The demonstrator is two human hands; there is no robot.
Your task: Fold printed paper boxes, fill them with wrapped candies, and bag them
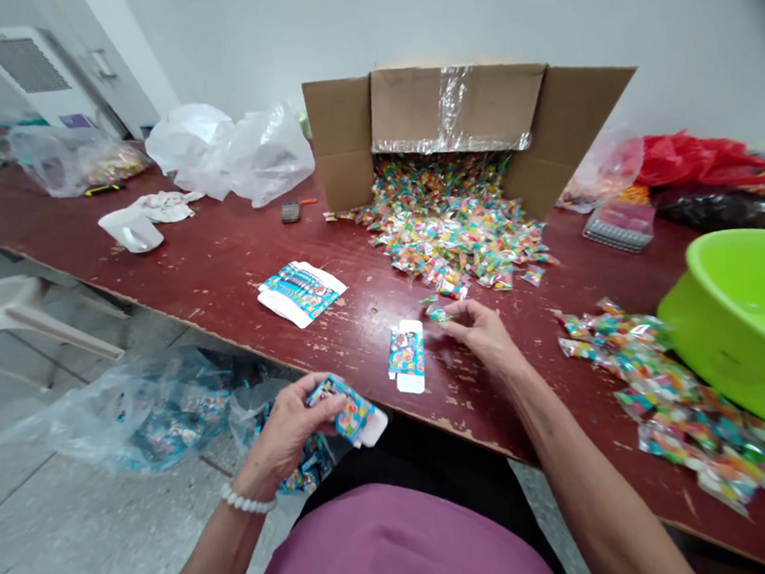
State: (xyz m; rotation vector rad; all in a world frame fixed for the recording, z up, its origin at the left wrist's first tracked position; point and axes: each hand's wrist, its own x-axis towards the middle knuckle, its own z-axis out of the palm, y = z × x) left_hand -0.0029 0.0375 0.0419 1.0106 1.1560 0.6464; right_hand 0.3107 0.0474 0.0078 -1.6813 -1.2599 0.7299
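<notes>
Gripping a small blue printed carton (360, 408) between thumb and fingers, the left hand (294, 422) hangs just off the edge of a worn red table (231, 256), a white end flap jutting from the carton's far end. The right hand (486, 336), its thumb and fingers drawn to a narrow pinch, holds a clear wrapped packet (437, 314) above the tabletop, near the heap of similar packets (465, 234) that spills from a tipped cardboard box (460, 112). The carton looks light and thin-walled, stiff along its folds but likely to buckle under a hard squeeze; its narrow side edges seem the safest hold, leaving the flap free. The packet, too, appears nearly weightless, its film crinkly and probably slippery, best nipped by the crimped end or across its plump middle. Between the hands, a second carton (406, 355) lies on the wood, white tabs at both ends, while a fanned stack of flat cartons (302, 290) rests farther left, glossy print against matte white card. To the right, more packets (685, 411) lie in a loose drift beside a smooth, round-walled lime-green basin (711, 327). The box's brown flaps stand stiff, one banded with shiny tape (458, 104), and the tabletop's red finish is scuffed through to pale patches.
</notes>
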